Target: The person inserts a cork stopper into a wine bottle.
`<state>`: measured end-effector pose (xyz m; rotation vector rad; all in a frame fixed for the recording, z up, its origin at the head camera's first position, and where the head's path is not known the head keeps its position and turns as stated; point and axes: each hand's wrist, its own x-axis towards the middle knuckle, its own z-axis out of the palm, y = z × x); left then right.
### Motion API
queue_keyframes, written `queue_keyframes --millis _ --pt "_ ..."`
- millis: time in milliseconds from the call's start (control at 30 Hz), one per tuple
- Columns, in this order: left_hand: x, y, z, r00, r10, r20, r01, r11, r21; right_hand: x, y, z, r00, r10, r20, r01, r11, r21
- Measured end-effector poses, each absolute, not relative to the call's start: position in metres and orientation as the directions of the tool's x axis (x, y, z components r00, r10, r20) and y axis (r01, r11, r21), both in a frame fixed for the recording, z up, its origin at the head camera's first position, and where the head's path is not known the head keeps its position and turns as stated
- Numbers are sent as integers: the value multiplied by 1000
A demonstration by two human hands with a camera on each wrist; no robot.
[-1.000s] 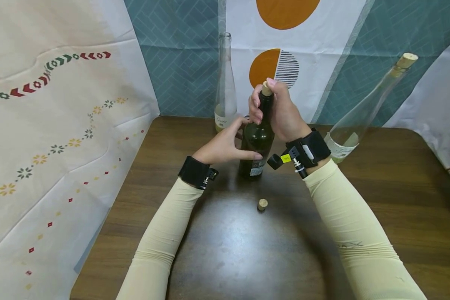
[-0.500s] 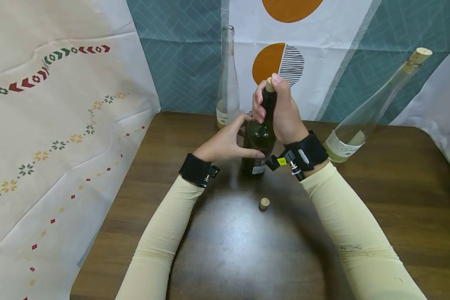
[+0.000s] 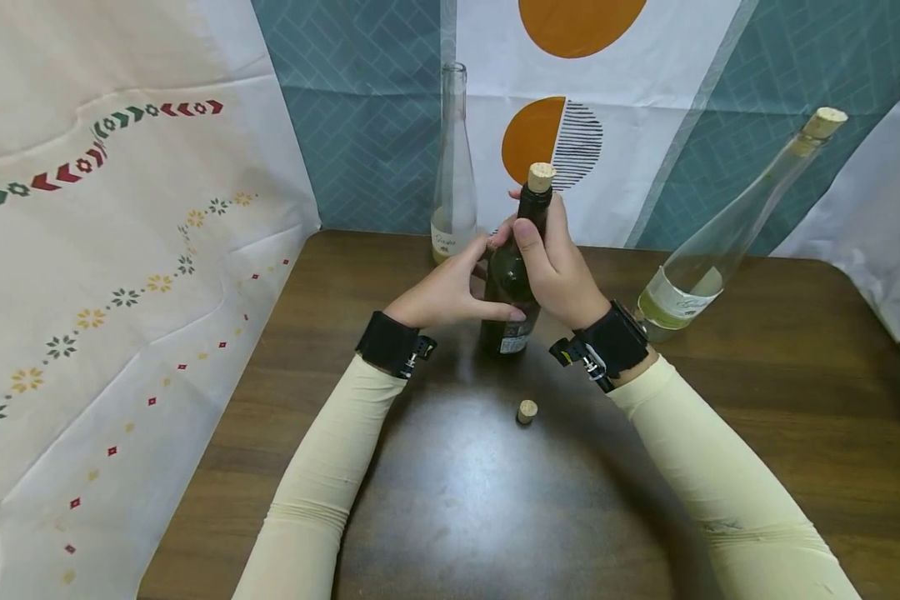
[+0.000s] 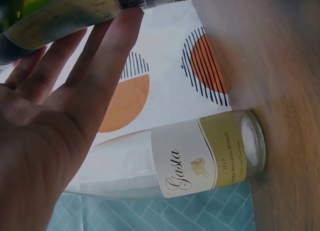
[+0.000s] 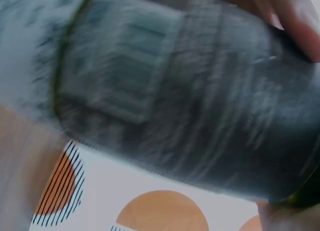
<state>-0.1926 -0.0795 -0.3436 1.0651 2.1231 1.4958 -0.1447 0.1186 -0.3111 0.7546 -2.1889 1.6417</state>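
A dark green wine bottle (image 3: 510, 279) stands on the table with a cork (image 3: 541, 177) seated in its mouth. My left hand (image 3: 450, 293) holds the body from the left, thumb across the front; its fingers rest along the glass in the left wrist view. Around the shoulder and lower neck, my right hand (image 3: 566, 279) grips the bottle from the right, its thumb lying on the near side below the cork. The right wrist view shows the bottle's dark back label (image 5: 200, 91), blurred. A loose cork (image 3: 527, 411) stands on the table in front.
A clear, uncorked bottle (image 3: 453, 196) with a cream label stands behind my left hand. At the right, another clear bottle (image 3: 742, 212) has a cork (image 3: 825, 122) in its top. Patterned cloths (image 3: 375, 150) hang behind and left of the wooden table (image 3: 435, 517).
My right hand has slid down from the cork to the bottle's shoulder, its thumb leaving the cork top, which now shows bare. The left hand keeps its place on the body.
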Motion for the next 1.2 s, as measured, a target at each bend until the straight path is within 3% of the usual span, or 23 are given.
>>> queue_keyframes --millis 133,533,1200 --pt "-192 -80 -343 -670 729 138 393 190 900 -136 119 -318 -813 -216 541 -583 271 -766" --pt "-194 -80 -344 -690 709 141 409 221 885 -127 121 -318 -807 -139 574 -589 254 -767" --pt "-203 -91 -350 -782 588 207 426 262 866 -146 173 -316 -851 17 525 -481 375 -792"
